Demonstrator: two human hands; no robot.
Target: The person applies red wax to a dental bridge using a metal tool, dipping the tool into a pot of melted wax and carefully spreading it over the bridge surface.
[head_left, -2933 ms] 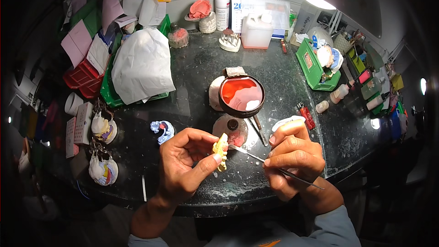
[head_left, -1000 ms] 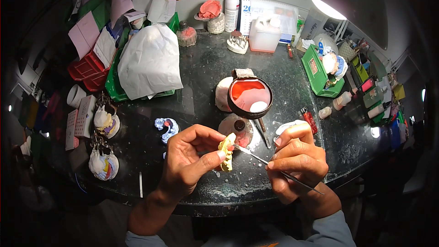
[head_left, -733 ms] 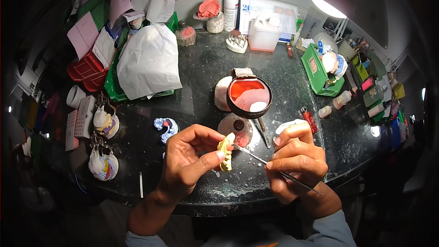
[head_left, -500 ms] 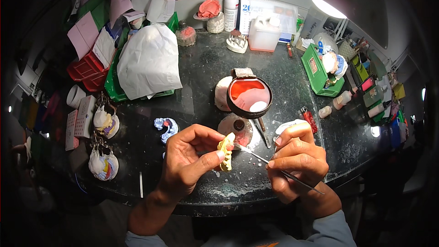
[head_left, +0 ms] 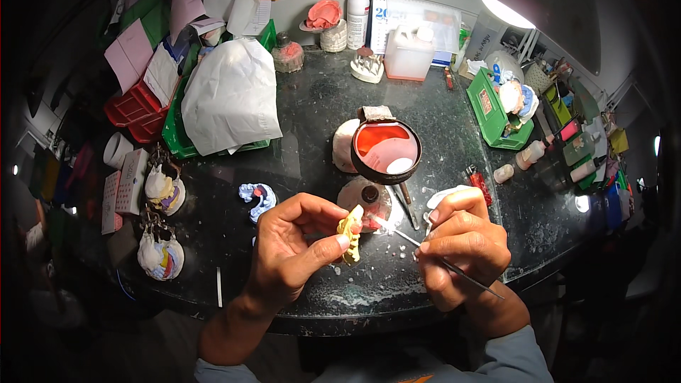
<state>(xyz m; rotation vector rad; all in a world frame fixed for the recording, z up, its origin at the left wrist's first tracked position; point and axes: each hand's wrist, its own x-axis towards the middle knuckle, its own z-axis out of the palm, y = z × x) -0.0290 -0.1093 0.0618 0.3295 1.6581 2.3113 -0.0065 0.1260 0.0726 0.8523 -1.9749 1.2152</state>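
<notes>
Between the thumb and fingers of my left hand (head_left: 298,245) a small yellow dental cast (head_left: 349,234) is held upright. My right hand (head_left: 464,248) grips a thin metal wax carver (head_left: 454,269) like a pen, its pale tip pointing left at the cast with a small gap between. Just behind the tip stands a small burner (head_left: 370,195) with a dark top and a whitish, red-stained base. Beyond it is a round dark pan (head_left: 386,149) of red and pink wax. A knife-like tool (head_left: 409,206) leans by the pan. Past my right knuckles lies a white piece (head_left: 445,196), partly hidden.
A blue dental impression (head_left: 257,201) lies left of my left hand. Farther left are two mounted plaster casts (head_left: 164,190). Green trays (head_left: 496,117) hold casts at right; paper covers another (head_left: 234,99) at left. A red lighter (head_left: 479,186) and a plastic jug (head_left: 410,53) stand farther off.
The carver's tip has drawn back slightly to the right, away from the yellow cast. My left hand and the cast have hardly moved.
</notes>
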